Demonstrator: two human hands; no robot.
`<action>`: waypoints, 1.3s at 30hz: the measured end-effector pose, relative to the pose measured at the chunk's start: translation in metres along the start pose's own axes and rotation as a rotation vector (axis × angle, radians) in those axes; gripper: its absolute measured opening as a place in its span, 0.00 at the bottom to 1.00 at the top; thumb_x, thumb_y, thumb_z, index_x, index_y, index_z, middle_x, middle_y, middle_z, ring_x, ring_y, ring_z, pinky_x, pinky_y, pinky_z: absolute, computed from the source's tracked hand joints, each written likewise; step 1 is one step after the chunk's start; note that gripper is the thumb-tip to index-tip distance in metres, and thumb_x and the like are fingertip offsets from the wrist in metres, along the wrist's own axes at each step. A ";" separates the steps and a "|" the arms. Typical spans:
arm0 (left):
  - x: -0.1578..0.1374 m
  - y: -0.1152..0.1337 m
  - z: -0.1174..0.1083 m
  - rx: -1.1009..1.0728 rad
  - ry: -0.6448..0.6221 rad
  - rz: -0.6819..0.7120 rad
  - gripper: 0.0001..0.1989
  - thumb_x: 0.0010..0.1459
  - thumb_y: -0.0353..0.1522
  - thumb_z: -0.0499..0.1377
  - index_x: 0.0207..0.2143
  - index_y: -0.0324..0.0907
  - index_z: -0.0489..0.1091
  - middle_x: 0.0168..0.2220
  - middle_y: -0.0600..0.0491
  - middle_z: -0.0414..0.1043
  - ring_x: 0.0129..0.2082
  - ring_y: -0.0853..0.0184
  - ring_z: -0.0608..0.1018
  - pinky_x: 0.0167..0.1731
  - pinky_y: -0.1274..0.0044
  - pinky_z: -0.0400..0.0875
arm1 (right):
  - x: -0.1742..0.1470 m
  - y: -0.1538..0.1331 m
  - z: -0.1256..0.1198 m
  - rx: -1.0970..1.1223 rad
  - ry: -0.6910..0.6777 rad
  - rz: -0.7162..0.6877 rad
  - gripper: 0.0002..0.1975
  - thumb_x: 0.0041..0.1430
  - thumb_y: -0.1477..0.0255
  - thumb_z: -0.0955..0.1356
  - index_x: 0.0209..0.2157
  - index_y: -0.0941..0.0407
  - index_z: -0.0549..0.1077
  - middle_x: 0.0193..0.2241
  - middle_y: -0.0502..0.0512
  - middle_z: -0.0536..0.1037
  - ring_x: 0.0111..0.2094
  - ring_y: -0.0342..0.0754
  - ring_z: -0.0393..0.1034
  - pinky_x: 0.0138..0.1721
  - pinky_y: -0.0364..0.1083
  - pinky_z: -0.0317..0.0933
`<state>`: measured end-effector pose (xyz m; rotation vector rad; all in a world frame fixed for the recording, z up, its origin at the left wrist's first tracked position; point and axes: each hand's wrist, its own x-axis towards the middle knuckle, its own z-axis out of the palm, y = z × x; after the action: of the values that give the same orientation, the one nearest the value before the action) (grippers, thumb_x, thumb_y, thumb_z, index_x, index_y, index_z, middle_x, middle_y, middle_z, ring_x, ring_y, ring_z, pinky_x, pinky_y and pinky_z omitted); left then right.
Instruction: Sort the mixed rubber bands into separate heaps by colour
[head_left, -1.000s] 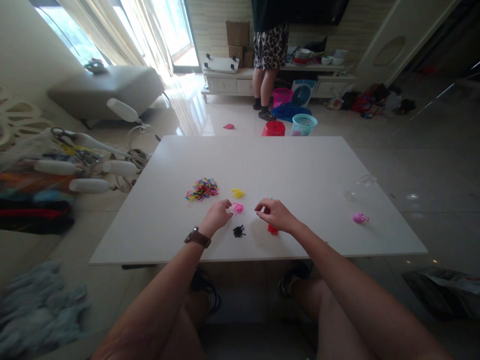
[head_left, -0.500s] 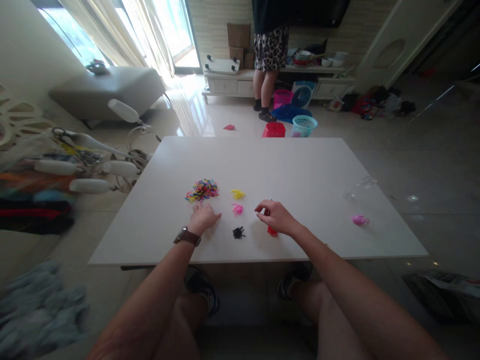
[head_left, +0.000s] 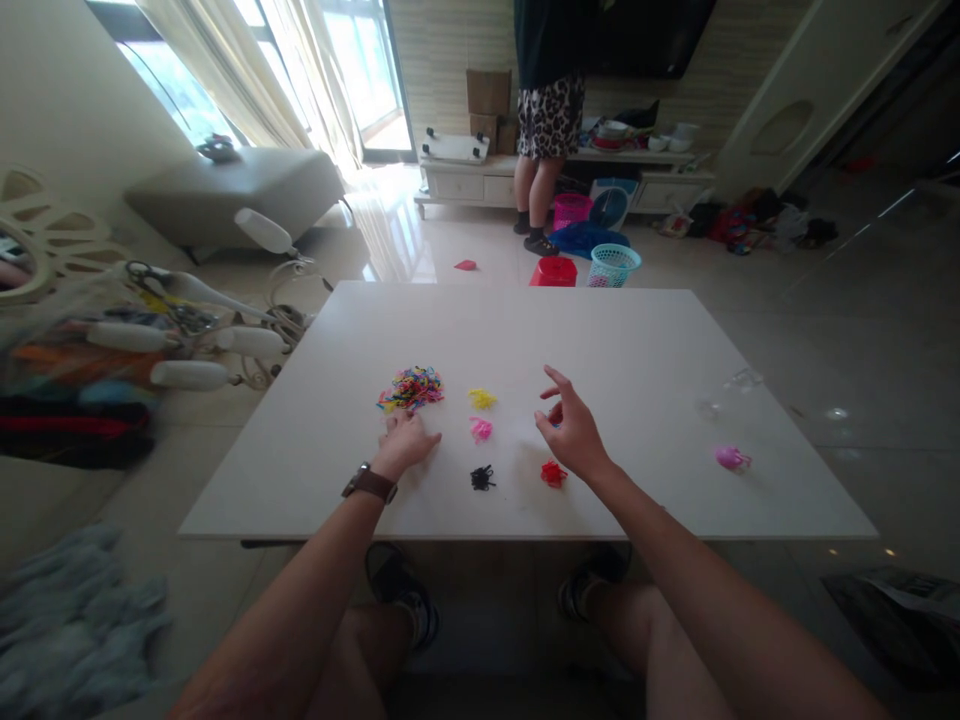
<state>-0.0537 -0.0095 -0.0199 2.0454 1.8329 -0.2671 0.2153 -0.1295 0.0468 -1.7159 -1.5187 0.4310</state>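
Observation:
A mixed-colour pile of small rubber bands point(head_left: 412, 387) lies on the white table point(head_left: 525, 325). My left hand point(head_left: 406, 445), with a watch on its wrist, rests at the near edge of this pile, fingers spread. Right of it are small heaps of yellow bands point(head_left: 481, 399), pink bands point(head_left: 481, 430) and black bands point(head_left: 482, 478). My right hand point(head_left: 574, 425) hovers above a heap of red bands point(head_left: 553, 474), thumb and forefinger apart. A bit of blue shows by its palm, partly hidden by the fingers.
A pink-purple object point(head_left: 731, 458) and a clear plastic container point(head_left: 742, 380) are at the table's right. Beyond the far edge stand a red stool point(head_left: 554, 271) and a light-blue basket point(head_left: 614, 264). Another person point(head_left: 550, 120) stands by the TV cabinet. A white lamp point(head_left: 255, 342) is at left.
My right hand has lifted its forefinger away from the thumb and shifted slightly right, uncovering more of the red heap. My left hand stays by the mixed pile. The view has tilted slightly.

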 end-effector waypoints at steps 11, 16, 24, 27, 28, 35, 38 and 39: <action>0.001 0.000 -0.002 -0.028 0.026 0.017 0.29 0.55 0.47 0.55 0.52 0.36 0.72 0.63 0.32 0.60 0.62 0.40 0.62 0.51 0.57 0.66 | -0.008 0.007 0.012 -0.161 -0.422 -0.083 0.15 0.61 0.73 0.66 0.48 0.52 0.76 0.41 0.52 0.78 0.28 0.41 0.69 0.38 0.45 0.62; -0.005 0.004 -0.006 -0.005 -0.015 0.048 0.31 0.57 0.47 0.53 0.55 0.34 0.70 0.65 0.32 0.56 0.64 0.39 0.59 0.53 0.56 0.64 | -0.006 0.007 0.013 -0.170 -0.418 -0.078 0.13 0.60 0.73 0.66 0.46 0.52 0.76 0.41 0.52 0.78 0.28 0.40 0.69 0.39 0.45 0.62; -0.036 0.031 -0.015 -0.122 0.000 0.282 0.18 0.62 0.39 0.54 0.47 0.39 0.75 0.58 0.40 0.67 0.58 0.51 0.69 0.56 0.64 0.65 | -0.002 0.006 0.010 -0.015 -0.069 0.060 0.41 0.57 0.73 0.67 0.69 0.48 0.47 0.53 0.59 0.70 0.28 0.42 0.69 0.35 0.46 0.65; -0.055 0.048 -0.012 -0.290 0.053 0.519 0.13 0.61 0.31 0.55 0.44 0.40 0.78 0.52 0.44 0.72 0.52 0.59 0.75 0.56 0.70 0.66 | -0.002 0.006 0.012 -0.004 -0.189 0.015 0.31 0.57 0.74 0.67 0.63 0.51 0.62 0.48 0.57 0.74 0.29 0.42 0.70 0.37 0.46 0.65; -0.062 0.054 -0.009 -0.350 0.068 0.585 0.14 0.60 0.28 0.56 0.44 0.41 0.78 0.51 0.45 0.73 0.50 0.60 0.76 0.55 0.71 0.67 | -0.003 0.006 0.014 -0.017 -0.270 -0.022 0.25 0.57 0.75 0.67 0.58 0.52 0.67 0.45 0.55 0.75 0.30 0.42 0.70 0.39 0.46 0.65; -0.078 0.076 0.011 -0.439 -0.011 0.683 0.16 0.53 0.21 0.58 0.42 0.40 0.79 0.45 0.46 0.76 0.41 0.62 0.78 0.46 0.70 0.73 | -0.009 0.007 0.025 -0.088 -0.462 -0.139 0.13 0.58 0.77 0.68 0.45 0.55 0.75 0.42 0.55 0.79 0.33 0.43 0.73 0.41 0.45 0.63; -0.078 0.074 0.013 -0.472 0.002 0.691 0.16 0.53 0.21 0.59 0.43 0.39 0.79 0.46 0.46 0.76 0.41 0.62 0.78 0.45 0.70 0.73 | -0.008 0.007 0.025 -0.130 -0.479 -0.131 0.09 0.58 0.77 0.68 0.40 0.55 0.77 0.37 0.54 0.80 0.33 0.44 0.73 0.39 0.45 0.61; -0.078 0.073 0.014 -0.482 0.007 0.689 0.17 0.53 0.22 0.59 0.43 0.39 0.79 0.46 0.46 0.76 0.40 0.63 0.78 0.45 0.70 0.73 | -0.008 0.007 0.025 -0.144 -0.485 -0.129 0.08 0.58 0.77 0.68 0.38 0.55 0.77 0.36 0.53 0.81 0.33 0.44 0.73 0.38 0.44 0.61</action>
<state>0.0093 -0.0921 0.0087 2.1475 0.9605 0.3379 0.2004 -0.1283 0.0239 -1.6849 -2.0348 0.7229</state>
